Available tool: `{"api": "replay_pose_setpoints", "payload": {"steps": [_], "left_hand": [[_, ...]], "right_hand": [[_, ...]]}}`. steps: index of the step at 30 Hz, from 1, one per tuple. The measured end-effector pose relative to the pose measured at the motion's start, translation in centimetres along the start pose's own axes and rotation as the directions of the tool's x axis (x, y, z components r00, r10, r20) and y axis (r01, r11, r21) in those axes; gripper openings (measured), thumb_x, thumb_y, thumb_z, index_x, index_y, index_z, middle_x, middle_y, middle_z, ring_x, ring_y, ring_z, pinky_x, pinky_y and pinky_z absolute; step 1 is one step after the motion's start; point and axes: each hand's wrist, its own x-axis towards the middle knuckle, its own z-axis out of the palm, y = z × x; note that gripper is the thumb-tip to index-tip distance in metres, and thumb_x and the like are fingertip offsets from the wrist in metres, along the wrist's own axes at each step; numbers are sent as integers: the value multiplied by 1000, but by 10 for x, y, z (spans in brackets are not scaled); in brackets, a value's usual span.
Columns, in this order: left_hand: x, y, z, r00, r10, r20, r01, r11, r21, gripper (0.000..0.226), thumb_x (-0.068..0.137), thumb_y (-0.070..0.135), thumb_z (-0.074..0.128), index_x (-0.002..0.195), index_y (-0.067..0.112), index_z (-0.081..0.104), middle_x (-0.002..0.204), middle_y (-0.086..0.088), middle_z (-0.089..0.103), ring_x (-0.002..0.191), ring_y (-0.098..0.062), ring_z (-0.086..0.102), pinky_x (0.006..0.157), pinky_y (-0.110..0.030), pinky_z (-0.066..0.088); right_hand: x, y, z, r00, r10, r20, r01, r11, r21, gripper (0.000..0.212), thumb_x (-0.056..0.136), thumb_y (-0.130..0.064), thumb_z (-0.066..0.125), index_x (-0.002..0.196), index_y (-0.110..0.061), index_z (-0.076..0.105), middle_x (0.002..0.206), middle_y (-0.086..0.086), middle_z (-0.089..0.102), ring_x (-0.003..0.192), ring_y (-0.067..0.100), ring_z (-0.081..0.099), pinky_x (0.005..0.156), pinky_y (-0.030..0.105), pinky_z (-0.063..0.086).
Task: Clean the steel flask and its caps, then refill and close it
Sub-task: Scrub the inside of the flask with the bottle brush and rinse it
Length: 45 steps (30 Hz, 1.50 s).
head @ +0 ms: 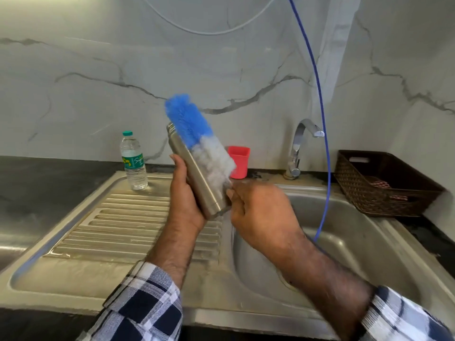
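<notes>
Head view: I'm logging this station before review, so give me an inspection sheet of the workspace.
Surface: steel sink with ribbed drainboard, wet and stained.
Job's things: steel flask tilted, mouth up; blue-and-white bottle brush laid along its outside; caps not seen.
Clutter: plastic water bottle, red cup, brown basket.
Grippers: left hand grips flask; right hand blurred, fingers curled at brush's base.
Cables: blue hose hangs into basin; white cable on wall.
Surroundings: marble wall, tap.

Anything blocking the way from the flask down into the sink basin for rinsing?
Nothing visible does. The left hand holds the steel flask above the steel sink basin; only the thin blue hose hangs into it, to the right.
</notes>
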Motion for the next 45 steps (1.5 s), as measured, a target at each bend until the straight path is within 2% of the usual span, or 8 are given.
{"api": "replay_pose_setpoints", "payload": {"steps": [5,10,15,20,25,31,38,45], "left_hand": [[7,21,-18,994,56,-99,-59,998,-34,79,96,79,47,143,17,62,136,-18,71,124,-36,70,108,-57,53],[1,-10,-5,998,-56,-18,57,998,13,77,103,72,37,149,14,59,139,-16,69,125,-31,69,101,-46,59],[6,-7,-1,999,-54,-4,54,998,-14,88,88,87,41,129,15,71,109,-11,75,95,-27,73,86,-40,59],[17,12,-15,998,-12,-69,9,999,-37,48,92,69,62,95,21,64,89,-5,60,85,-24,59,79,-38,51],[-3,-8,0,999,-44,32,43,999,21,96,89,88,35,149,17,59,142,-17,68,132,-34,65,113,-50,49],[2,14,-1,998,0,-65,-4,998,-57,88,96,84,33,143,16,64,133,-15,73,119,-32,73,88,-48,63],[-8,12,-5,1000,17,8,-18,997,73,98,81,87,47,152,21,54,141,-14,69,130,-33,67,107,-54,55],[0,7,-4,1000,8,-16,-8,1000,-7,72,102,71,42,148,19,59,141,-13,69,128,-33,68,108,-51,52]], "right_hand": [[-67,22,3,1000,-16,27,13,997,82,12,94,-32,57,85,-24,58,69,-2,62,60,27,61,50,40,48],[2,2,0,996,-49,-75,51,998,32,19,92,-33,54,84,-18,62,76,6,69,69,37,63,58,43,53],[-3,2,-2,992,-119,-42,118,993,-26,13,93,-33,56,92,-20,61,75,4,67,66,37,64,53,38,46],[-71,11,-5,994,-95,54,99,993,-63,17,92,-39,52,95,-26,62,76,-2,64,60,29,66,44,40,50],[10,-4,-7,998,-56,-34,55,998,-24,19,93,-31,58,80,-18,58,76,7,68,69,39,63,56,38,46],[-38,16,3,997,-42,60,43,999,-17,13,92,-33,54,88,-21,56,83,2,69,74,33,65,57,40,50],[-24,14,8,998,-60,29,59,997,40,21,95,-36,50,85,-20,58,78,2,69,71,34,65,59,44,54],[-5,20,8,998,-57,20,56,998,26,26,97,-37,48,81,-18,54,78,4,68,73,35,63,60,42,53]]}}
